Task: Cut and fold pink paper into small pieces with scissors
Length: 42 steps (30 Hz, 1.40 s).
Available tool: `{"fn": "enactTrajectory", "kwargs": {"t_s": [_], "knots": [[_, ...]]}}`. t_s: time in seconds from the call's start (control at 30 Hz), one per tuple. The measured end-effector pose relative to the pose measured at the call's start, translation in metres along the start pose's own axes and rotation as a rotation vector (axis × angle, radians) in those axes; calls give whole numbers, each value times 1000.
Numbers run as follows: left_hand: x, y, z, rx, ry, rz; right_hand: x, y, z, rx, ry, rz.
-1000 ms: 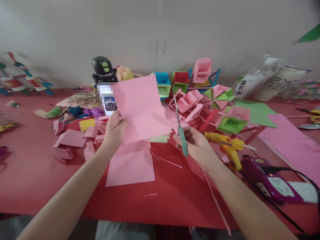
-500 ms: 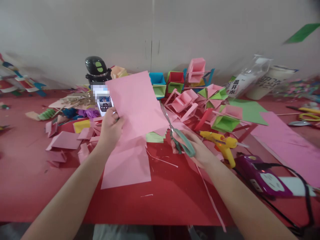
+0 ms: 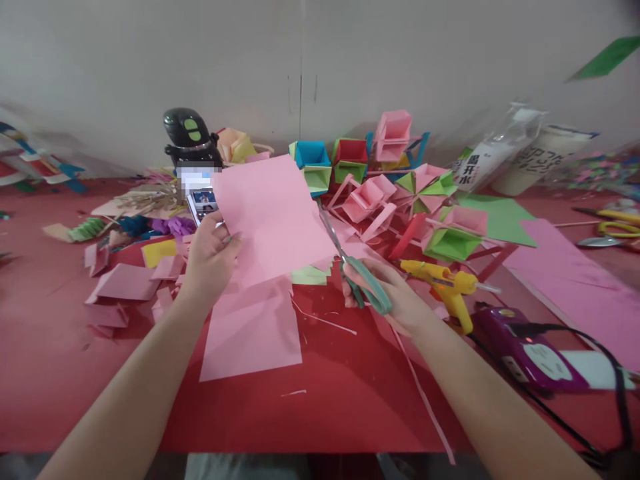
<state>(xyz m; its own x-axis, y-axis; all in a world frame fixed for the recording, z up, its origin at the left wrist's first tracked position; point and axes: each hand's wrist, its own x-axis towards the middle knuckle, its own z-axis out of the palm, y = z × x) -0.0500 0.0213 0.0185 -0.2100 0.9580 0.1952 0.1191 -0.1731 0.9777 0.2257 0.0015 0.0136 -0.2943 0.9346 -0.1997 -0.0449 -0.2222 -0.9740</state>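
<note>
My left hand (image 3: pixel 212 257) pinches the left edge of a pink sheet of paper (image 3: pixel 273 217), raised and tilted above the table. In my right hand (image 3: pixel 387 293) is a pair of scissors (image 3: pixel 367 287) with green handles, its blades pointing up and away at the sheet's right edge. Whether the blades touch the paper I cannot tell. Below the raised sheet, a second pink sheet (image 3: pixel 253 340) lies flat on the red table (image 3: pixel 360 400). A long, thin pink paper strip (image 3: pixel 425 400) runs below my right hand toward the front edge.
Folded paper models (image 3: pixel 367 200) crowd the back. A yellow glue gun (image 3: pixel 445 283) and a purple corded device (image 3: pixel 530 350) lie right. Folded pink pieces (image 3: pixel 125 283) and a phone (image 3: pixel 203 200) are left. A bottle (image 3: pixel 500 147) leans at the back right.
My left hand and the raised pink sheet have shifted slightly left and down, and the sheet's top edge is lower. The scissors stay in nearly the same place.
</note>
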Motion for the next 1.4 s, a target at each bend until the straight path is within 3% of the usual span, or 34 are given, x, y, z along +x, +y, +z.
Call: {"fn": "enactTrajectory", "kwargs": {"t_s": [0.67,0.93,1.4], "knots": [[-3,1,1,-36,-61,29,0,2,2,-12,7,18],[0,-8,-2,-70,-130,129,0,4,4,-43,-20,-20],[-1,-5,-1,-63,-85,90,0,3,6,-81,-9,-50]]}}
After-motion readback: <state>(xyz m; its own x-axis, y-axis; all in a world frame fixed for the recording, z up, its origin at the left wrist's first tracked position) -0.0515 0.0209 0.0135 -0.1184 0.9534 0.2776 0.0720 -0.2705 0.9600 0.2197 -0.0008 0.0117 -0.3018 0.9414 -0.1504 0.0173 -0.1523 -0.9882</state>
